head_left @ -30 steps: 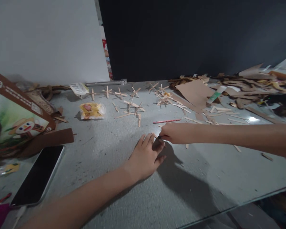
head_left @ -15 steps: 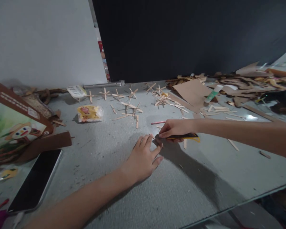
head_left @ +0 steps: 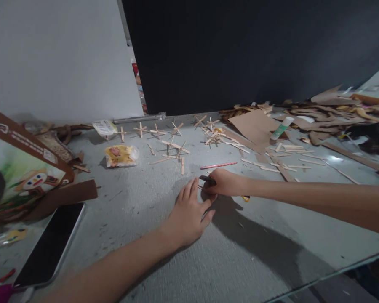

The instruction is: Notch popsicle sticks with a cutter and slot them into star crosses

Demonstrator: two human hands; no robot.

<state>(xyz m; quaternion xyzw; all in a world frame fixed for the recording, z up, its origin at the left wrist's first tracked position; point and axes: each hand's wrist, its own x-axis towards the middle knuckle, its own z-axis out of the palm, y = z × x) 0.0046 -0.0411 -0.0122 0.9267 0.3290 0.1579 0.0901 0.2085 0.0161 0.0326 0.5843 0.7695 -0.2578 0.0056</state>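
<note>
My left hand [head_left: 189, 214] rests on the table [head_left: 139, 235] with its fingers spread, the fingertips beside a thin wooden stick [head_left: 200, 186]. Whether they press on the stick cannot be told. Wrapped round a black and yellow utility knife [head_left: 246, 198], my right hand [head_left: 224, 183] meets the left fingertips; its blade is hidden. A red-striped pencil [head_left: 219, 166] lies just beyond the right hand. Farther back stand several crossed craft-stick pieces [head_left: 177, 128], with a single craft stick [head_left: 182, 166] in front of them.
On the left are a phone [head_left: 49, 244], a printed carton [head_left: 28, 172] and a yellow wrapped packet [head_left: 121, 155]. Loose craft sticks [head_left: 292, 148], a glue stick [head_left: 282, 128] and cardboard scraps [head_left: 252, 126] lie at the right. The glass edge [head_left: 328, 276] runs along the front right.
My right hand has turned the knife and drawn slightly nearer, uncovering more of the pencil. My left hand stays at the stick. The view has shifted a little.
</note>
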